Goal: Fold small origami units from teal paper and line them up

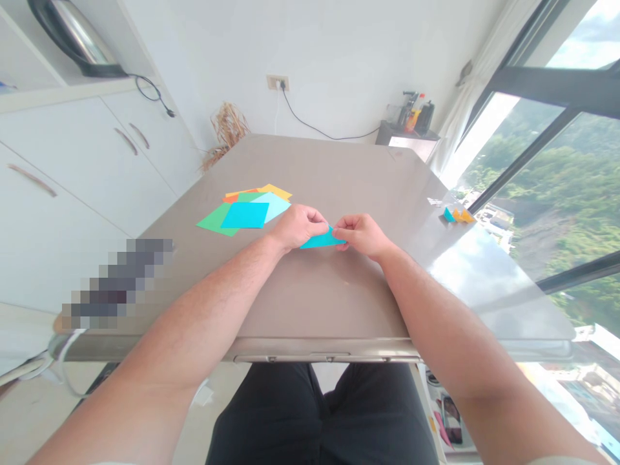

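A folded piece of blue paper [320, 240] is held between my two hands, just over the middle of the table. My left hand [301, 227] pinches its upper left part with thumb and fingers. On the other side, my right hand [361, 234] grips the right end, one fingertip showing beneath the edge. The fingers partly cover the paper, so its full shape is hidden. Left of my left hand lies a fanned pile of coloured sheets, with a blue sheet [245, 215] on top of a green sheet [216, 221], and pale blue, orange and yellow ones behind.
Small folded paper pieces, one blue [448, 215] and others orange [465, 216], stand by the table's right edge near white scraps [434, 202]. A blurred dark object [119, 284] lies at the left edge. Behind the table are a wall socket [278, 82] and a small cabinet [407, 139].
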The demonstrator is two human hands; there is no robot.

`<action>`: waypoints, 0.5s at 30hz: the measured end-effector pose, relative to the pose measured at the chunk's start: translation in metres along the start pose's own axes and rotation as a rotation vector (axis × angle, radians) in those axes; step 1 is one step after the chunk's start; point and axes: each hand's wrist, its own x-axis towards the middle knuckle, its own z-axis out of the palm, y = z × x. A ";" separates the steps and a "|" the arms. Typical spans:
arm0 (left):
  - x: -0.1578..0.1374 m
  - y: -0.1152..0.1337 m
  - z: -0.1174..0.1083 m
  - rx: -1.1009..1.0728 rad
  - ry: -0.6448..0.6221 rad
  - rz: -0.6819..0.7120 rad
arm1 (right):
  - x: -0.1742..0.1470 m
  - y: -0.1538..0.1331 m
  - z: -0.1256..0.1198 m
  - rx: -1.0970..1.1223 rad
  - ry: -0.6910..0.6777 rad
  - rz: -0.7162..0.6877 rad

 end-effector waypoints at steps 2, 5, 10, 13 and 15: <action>0.000 0.000 -0.002 -0.011 -0.006 0.001 | -0.001 -0.002 -0.001 -0.008 -0.008 0.004; 0.002 -0.002 -0.008 -0.043 0.029 0.001 | -0.002 -0.001 -0.004 0.000 -0.015 0.009; 0.006 -0.006 -0.027 -0.068 0.145 0.007 | 0.001 0.011 -0.017 0.013 0.038 0.034; 0.005 -0.005 -0.028 -0.070 0.131 0.016 | 0.000 0.012 -0.018 0.074 0.114 0.011; 0.004 -0.004 -0.023 -0.066 0.089 0.025 | -0.002 0.008 -0.015 0.097 0.111 -0.019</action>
